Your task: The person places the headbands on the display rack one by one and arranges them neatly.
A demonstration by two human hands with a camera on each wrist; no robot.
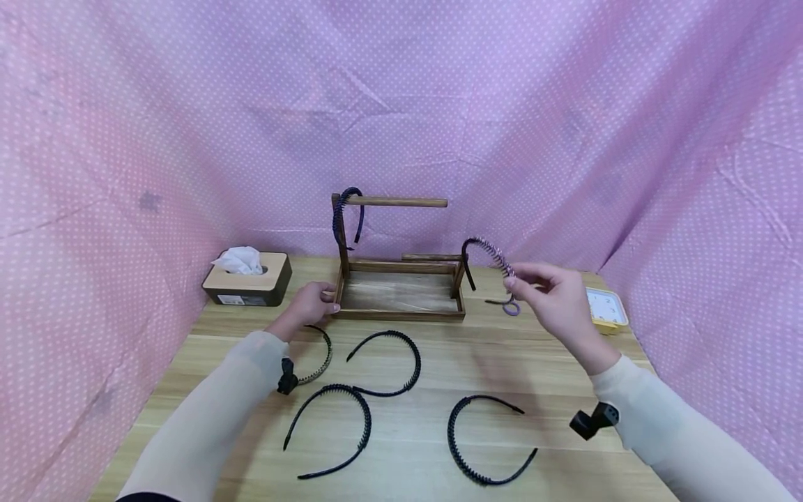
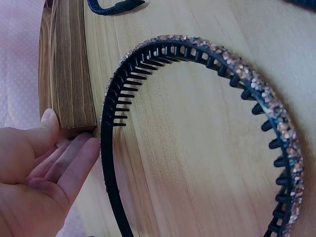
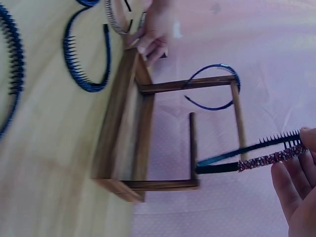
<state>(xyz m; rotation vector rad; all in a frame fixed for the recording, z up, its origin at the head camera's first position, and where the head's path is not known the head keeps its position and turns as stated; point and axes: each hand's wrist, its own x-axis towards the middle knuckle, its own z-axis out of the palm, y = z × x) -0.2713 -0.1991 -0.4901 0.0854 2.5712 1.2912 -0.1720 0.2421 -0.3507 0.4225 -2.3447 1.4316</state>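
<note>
A wooden rack (image 1: 401, 315) with a tray base and two horizontal bars stands toward the back of the table. My left hand (image 1: 311, 304) grips its left front corner, thumb on one face and fingers on another. My right hand (image 1: 552, 300) pinches a glittery toothed headband (image 3: 266, 160) in the air at the rack's right side, near the free end of the lower bar (image 1: 433, 257). A dark headband (image 1: 341, 216) hangs at the left end of the upper bar (image 1: 401, 202). Beneath my left wrist lies a rhinestone headband (image 2: 242, 74).
Three black toothed headbands lie on the table: one mid-table (image 1: 417, 359), one front left (image 1: 366, 418), one front right (image 1: 453, 436). A tissue box (image 1: 247, 284) stands back left, a yellow-edged clock (image 1: 607, 307) back right. A small purple ring (image 1: 511, 308) shows beside my right hand.
</note>
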